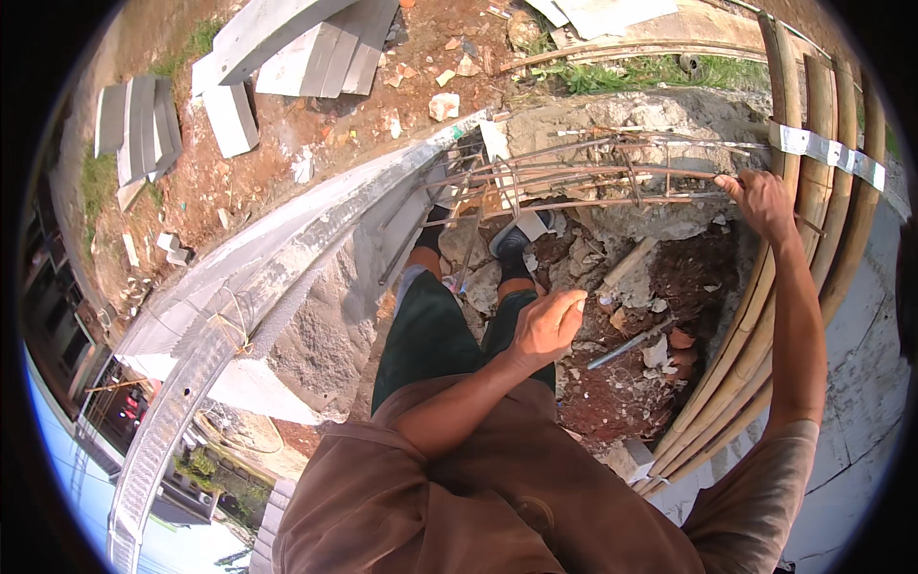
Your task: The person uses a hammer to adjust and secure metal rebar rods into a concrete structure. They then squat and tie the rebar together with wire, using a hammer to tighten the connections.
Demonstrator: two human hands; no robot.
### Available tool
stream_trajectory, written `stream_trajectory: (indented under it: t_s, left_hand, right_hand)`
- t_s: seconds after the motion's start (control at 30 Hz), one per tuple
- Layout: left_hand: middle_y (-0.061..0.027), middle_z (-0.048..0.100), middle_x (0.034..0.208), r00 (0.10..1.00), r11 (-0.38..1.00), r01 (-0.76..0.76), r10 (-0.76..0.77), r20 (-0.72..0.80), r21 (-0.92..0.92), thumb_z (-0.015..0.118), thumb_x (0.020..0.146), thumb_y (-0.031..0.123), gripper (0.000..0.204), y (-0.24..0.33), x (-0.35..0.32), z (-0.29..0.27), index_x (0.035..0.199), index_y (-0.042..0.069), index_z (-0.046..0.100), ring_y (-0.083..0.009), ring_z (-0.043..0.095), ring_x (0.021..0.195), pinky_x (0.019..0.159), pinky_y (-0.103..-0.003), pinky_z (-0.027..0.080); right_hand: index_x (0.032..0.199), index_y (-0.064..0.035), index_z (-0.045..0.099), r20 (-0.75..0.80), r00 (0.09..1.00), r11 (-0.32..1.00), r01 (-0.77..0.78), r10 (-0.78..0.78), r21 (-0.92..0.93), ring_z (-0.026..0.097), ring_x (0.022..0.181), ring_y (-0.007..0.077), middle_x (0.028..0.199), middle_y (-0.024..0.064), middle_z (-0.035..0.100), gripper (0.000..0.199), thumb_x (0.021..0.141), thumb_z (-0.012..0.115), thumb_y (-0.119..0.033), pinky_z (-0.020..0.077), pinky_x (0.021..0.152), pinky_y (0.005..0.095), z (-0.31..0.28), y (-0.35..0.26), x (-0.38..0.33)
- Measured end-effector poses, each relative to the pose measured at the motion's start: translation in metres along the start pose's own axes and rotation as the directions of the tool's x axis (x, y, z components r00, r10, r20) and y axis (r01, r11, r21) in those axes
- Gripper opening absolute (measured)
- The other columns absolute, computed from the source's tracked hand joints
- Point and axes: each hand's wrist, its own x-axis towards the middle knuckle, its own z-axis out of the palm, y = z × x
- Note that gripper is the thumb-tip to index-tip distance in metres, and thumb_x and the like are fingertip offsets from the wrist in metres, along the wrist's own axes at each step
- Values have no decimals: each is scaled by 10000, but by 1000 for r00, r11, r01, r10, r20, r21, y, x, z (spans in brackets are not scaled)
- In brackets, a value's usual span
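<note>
My right hand [765,203] reaches out at the right, its fingers closed around the end of a rusty steel bar, next to the bamboo poles [820,124]. The bar belongs to a rebar cage [583,177] of long thin rods and cross ties, lying across the trench ahead of my feet. My left hand [550,330] hangs in front of my body, closed like a fist, thumb on top. Whatever its fingers may hold is hidden. Below and right of it, a bluish rod [631,344] lies on the rubble.
A concrete wall edge [316,225] runs along the left, with a perforated metal channel [172,411] sloping down beside it. Concrete blocks [330,53] lie on the red soil beyond. Broken stones and a piece of wood [626,265] litter the trench floor.
</note>
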Motion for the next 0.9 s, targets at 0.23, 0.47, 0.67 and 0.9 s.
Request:
stream_trajectory:
  t_s: [0.23, 0.47, 0.67, 0.9]
  left_hand:
    - [-174, 518, 1170, 888, 807, -446, 454, 78, 387, 544, 805, 55, 349, 66, 212, 120, 1146, 12, 483, -334, 527, 1075, 972, -461, 387]
    - [-215, 645, 970, 827, 829, -387, 119, 549, 403, 552, 819, 228, 327, 50, 249, 125, 1051, -2, 548, -357, 631, 917, 831, -486, 470]
    - [-153, 671, 766, 900, 743, -373, 143, 413, 556, 570, 813, 326, 283, 32, 249, 127, 890, 63, 638, -326, 662, 745, 675, -454, 516]
    - [-136, 671, 786, 893, 729, -390, 151, 423, 563, 540, 856, 376, 301, 24, 249, 127, 873, 95, 646, -308, 659, 738, 681, -456, 506]
  right_hand:
    - [669, -28, 604, -127, 990, 998, 57, -59, -23, 611, 705, 378, 663, 191, 622, 621, 874, 455, -595, 447, 699, 460, 15, 13, -2]
    - [665, -32, 618, -192, 981, 999, 41, -40, 5, 618, 716, 358, 678, 182, 629, 625, 837, 495, -620, 457, 696, 447, 21, 15, 2]
    - [676, 2, 612, -108, 993, 996, -41, 49, 75, 597, 706, 390, 688, 210, 621, 663, 803, 522, -643, 449, 706, 461, 6, 5, -1]
    - [811, -1, 646, -131, 990, 998, -41, 46, 40, 601, 814, 363, 843, 200, 644, 551, 818, 579, -547, 449, 768, 452, 10, 1, -3]
